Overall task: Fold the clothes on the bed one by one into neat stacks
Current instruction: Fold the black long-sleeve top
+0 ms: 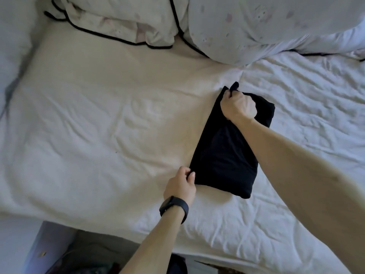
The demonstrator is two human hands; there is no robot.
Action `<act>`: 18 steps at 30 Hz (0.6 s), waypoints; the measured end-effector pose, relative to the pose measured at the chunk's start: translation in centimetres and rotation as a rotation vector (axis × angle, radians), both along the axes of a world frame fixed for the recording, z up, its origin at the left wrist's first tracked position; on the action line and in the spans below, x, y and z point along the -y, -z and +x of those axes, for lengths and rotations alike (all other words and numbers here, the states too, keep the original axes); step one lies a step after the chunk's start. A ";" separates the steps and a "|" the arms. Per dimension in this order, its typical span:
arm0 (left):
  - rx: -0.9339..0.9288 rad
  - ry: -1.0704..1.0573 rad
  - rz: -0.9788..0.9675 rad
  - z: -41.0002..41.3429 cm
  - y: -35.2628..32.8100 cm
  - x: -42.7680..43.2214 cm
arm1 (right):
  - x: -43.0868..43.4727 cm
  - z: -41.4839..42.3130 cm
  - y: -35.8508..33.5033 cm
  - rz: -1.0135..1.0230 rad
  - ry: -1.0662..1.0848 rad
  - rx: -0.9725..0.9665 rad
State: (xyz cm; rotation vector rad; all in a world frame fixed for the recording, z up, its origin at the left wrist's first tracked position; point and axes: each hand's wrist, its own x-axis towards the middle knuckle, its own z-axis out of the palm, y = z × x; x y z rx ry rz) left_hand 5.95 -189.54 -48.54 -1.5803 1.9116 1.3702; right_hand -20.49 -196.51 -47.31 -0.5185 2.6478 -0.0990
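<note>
Mid-fold: your left hand (180, 184) pinches the near-left corner of the black, half-folded soft cloth garment (223, 153), your right hand (238, 105) grips its far corner; next, probably bring the ends together squarely.

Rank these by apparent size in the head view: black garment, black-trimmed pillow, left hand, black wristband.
1-2. black garment and black-trimmed pillow: they look alike; the pillow is farther and cropped, so unranked.
3. left hand
4. black wristband, smallest.
</note>
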 end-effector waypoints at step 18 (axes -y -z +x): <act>0.049 -0.001 -0.026 -1.8 -0.1 -0.5 | -25.2 13.9 -1.8 -0.548 1.008 0.786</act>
